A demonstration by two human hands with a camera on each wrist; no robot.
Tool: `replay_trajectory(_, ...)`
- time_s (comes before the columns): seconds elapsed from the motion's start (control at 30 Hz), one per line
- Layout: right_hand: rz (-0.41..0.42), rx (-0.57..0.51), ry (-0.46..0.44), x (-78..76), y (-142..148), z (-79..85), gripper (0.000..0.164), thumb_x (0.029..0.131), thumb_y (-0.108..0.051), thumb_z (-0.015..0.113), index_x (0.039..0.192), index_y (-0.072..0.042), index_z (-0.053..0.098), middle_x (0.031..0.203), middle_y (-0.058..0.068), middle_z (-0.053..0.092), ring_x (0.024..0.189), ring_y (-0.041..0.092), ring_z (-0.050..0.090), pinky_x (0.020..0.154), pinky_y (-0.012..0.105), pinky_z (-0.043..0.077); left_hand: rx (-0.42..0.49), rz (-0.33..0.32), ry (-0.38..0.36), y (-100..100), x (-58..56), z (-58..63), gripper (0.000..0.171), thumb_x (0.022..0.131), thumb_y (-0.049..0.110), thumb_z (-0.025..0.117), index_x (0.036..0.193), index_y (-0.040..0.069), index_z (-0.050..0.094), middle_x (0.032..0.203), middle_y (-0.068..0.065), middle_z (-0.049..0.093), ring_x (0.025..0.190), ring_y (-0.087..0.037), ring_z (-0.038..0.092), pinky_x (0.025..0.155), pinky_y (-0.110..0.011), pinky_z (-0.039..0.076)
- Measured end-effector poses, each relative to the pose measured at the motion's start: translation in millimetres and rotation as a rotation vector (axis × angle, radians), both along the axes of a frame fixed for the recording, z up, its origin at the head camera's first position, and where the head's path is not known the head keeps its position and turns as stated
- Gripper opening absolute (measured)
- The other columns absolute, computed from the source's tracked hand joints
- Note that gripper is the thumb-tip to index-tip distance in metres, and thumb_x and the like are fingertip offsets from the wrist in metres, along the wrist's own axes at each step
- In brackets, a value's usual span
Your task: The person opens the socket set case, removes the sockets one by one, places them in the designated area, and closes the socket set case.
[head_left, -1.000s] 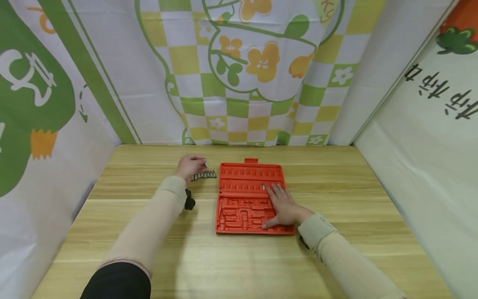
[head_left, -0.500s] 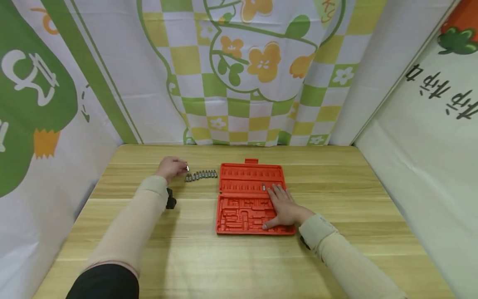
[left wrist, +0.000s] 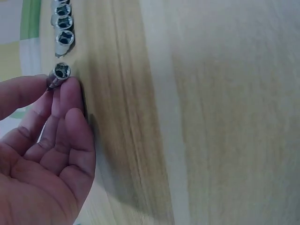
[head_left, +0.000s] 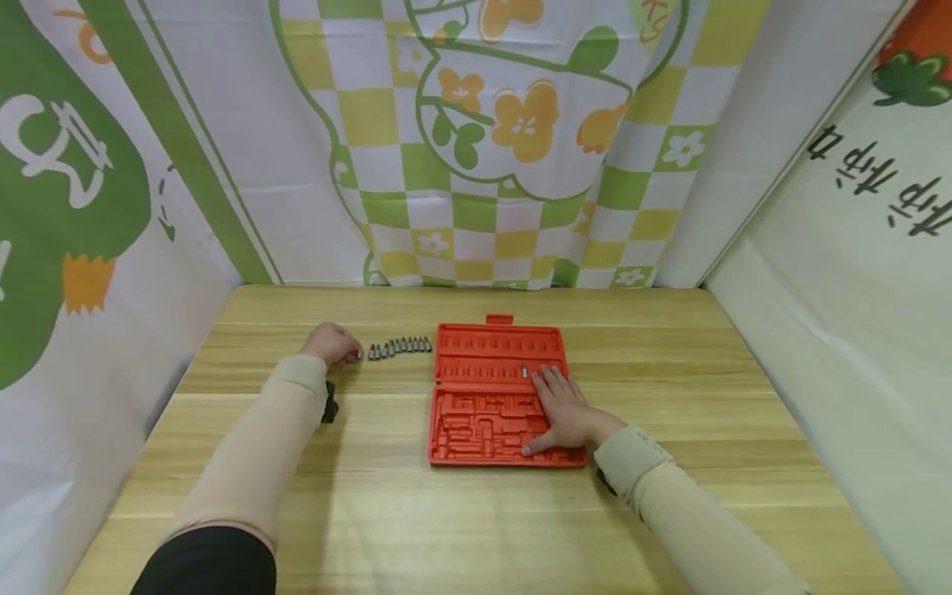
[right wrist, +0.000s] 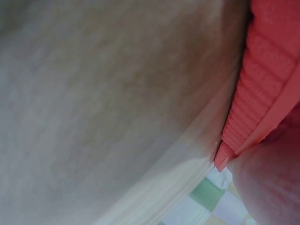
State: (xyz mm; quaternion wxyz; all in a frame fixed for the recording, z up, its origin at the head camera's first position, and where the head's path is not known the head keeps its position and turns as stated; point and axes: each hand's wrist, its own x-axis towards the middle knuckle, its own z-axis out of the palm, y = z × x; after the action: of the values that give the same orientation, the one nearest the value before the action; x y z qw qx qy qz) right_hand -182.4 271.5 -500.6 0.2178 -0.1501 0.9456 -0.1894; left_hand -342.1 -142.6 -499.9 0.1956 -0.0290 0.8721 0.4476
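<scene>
My left hand (head_left: 332,344) is at the left end of a row of small metal socket bits (head_left: 400,347) on the table. Between thumb and fingers it pinches one more socket bit (left wrist: 61,71), its square hole facing the left wrist camera. A small gap separates this bit from the row's nearest one (left wrist: 64,39). My right hand (head_left: 568,416) lies with fingers spread on the right side of an opened red plastic case (head_left: 487,384). Just beyond its fingertips, a single bit (head_left: 524,371) sits in a slot of the case. The right wrist view shows the case's ribbed side close up.
The wooden table (head_left: 476,529) reaches back to a checked, flowered cloth (head_left: 476,223) hanging behind it. White printed sheets stand at both sides. The case's latch tab (head_left: 500,319) points toward the cloth.
My left hand has moved left with the bit, from above the row to its left end, and has come down near the table. The right hand and case have stayed still.
</scene>
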Motion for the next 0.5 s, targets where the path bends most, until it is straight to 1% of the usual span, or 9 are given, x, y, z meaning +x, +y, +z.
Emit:
replay_trajectory(0.1, 0.002, -0.009, -0.001, 0.3, -0.3, 0.9, 0.129, 0.082, -0.054, 0.085, 0.161, 0.008, 0.005, 0.167, 0.032, -0.004, 0.154, 0.047, -0.008, 0.121, 0.061, -0.003, -0.066, -0.032, 0.018, -0.2, -1.2, -1.9, 0.011, 0.090, 0.003, 0.059, 0.086, -0.002, 0.068, 0.067, -0.002, 0.064, 0.060, -0.012, 0.055, 0.060, -0.026, 0.050)
replay_trajectory(0.2, 0.001, -0.014, 0.002, 0.2, -0.5, 2.1, 0.129, 0.082, -0.054, 0.085, 0.161, 0.009, 0.006, 0.167, 0.032, -0.003, 0.154, 0.047, -0.007, 0.121, 0.061, -0.003, -0.122, -0.066, 0.043, 0.4, -1.3, -1.8, 0.015, 0.085, 0.000, 0.057, 0.072, 0.004, 0.063, 0.061, -0.002, 0.057, 0.055, -0.013, 0.050, 0.057, -0.027, 0.047)
replay_trajectory(0.27, 0.002, -0.014, 0.003, 0.0, -0.6, 2.6, 0.128, 0.082, -0.054, 0.085, 0.161, 0.009, 0.006, 0.167, 0.032, -0.003, 0.153, 0.048, -0.007, 0.121, 0.061, -0.003, -0.141, -0.072, 0.053, 1.4, -1.1, -1.8, 0.017, 0.080, -0.001, 0.057, 0.066, 0.007, 0.060, 0.058, -0.001, 0.054, 0.053, -0.013, 0.048, 0.055, -0.027, 0.045)
replay_trajectory(0.4, 0.004, -0.008, 0.005, 0.2, -1.0, 2.9, 0.128, 0.082, -0.054, 0.085, 0.161, 0.009, 0.007, 0.166, 0.032, -0.003, 0.153, 0.048, -0.006, 0.121, 0.061, -0.002, -0.137, -0.071, 0.052, 2.1, 0.2, -1.8, 0.018, 0.076, -0.002, 0.057, 0.061, 0.009, 0.057, 0.054, 0.000, 0.050, 0.050, -0.013, 0.046, 0.054, -0.028, 0.044)
replay_trajectory(0.5, 0.005, -0.007, 0.005, 0.8, -0.9, 2.9, 0.128, 0.082, -0.054, 0.085, 0.161, 0.009, 0.007, 0.166, 0.032, -0.003, 0.153, 0.048, -0.006, 0.121, 0.061, -0.002, -0.115, -0.053, 0.042, 2.2, 0.4, -3.0, 0.018, 0.077, -0.002, 0.057, 0.063, 0.008, 0.057, 0.055, 0.000, 0.051, 0.050, -0.013, 0.045, 0.055, -0.029, 0.045)
